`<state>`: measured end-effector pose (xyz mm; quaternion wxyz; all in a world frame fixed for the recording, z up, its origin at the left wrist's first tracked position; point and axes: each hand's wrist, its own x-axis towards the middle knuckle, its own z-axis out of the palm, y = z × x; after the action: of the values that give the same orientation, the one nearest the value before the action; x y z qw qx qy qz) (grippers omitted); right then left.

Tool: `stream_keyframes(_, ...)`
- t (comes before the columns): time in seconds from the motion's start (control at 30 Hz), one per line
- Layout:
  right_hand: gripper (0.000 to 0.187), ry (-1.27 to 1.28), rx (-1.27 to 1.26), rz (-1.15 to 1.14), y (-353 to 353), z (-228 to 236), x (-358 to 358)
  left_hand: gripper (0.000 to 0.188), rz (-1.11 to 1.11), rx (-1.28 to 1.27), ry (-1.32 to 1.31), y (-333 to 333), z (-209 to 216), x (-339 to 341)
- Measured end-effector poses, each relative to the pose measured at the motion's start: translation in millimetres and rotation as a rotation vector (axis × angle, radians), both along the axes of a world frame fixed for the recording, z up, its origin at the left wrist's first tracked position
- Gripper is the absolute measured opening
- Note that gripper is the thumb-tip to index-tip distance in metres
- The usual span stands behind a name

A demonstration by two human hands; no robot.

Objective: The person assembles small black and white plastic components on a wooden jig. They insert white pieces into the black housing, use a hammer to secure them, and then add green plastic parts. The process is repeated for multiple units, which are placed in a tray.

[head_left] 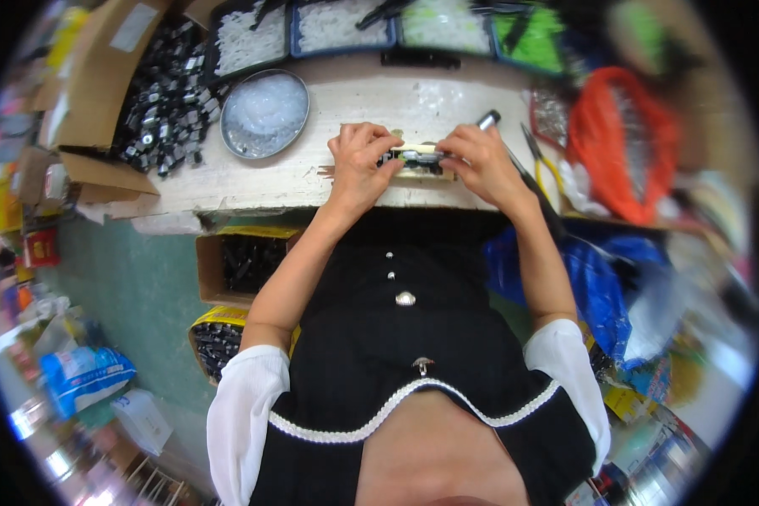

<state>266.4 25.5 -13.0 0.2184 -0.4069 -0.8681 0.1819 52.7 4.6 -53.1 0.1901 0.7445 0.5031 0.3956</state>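
A small black and silver part sits on a cream-coloured block at the front of the white worktable. My left hand pinches the part's left end between thumb and fingers. At its right end my right hand grips it with bent fingers. The fingertips hide both ends, and the part's exact kind is too small to make out. Just behind my right hand lies a dark tool with a silver tip; most of its length runs beside the wrist.
A round metal dish holds clear, whitish pieces. A cardboard box spills black and silver parts leftward. Trays of white pieces and green pieces line the back. Yellow-handled pliers and a red bag lie right.
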Motion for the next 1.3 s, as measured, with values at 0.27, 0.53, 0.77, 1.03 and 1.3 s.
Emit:
stream_keyframes(0.27,0.015,-0.053,-0.004,0.013,0,3,-7,0.026,0.004,-0.013,0.005,0,-1,1)
stream_keyframes(0.53,0.017,-0.054,0.042,0.044,0,-1,-7,0.026,0.008,0.001,0.006,-1,0,1)
stream_keyframes(0.77,0.016,-0.058,-0.007,0.034,1,-3,-7,0.024,0.025,0.016,0.026,-2,0,1)
stream_keyframes(1.03,0.016,-0.019,0.003,0.034,-1,-8,-6,0.015,0.013,0.065,0.047,-3,-2,1)
stream_keyframes(1.3,0.017,0.016,-0.019,0.027,1,-7,-4,0.014,0.030,0.051,0.015,-3,-1,3)
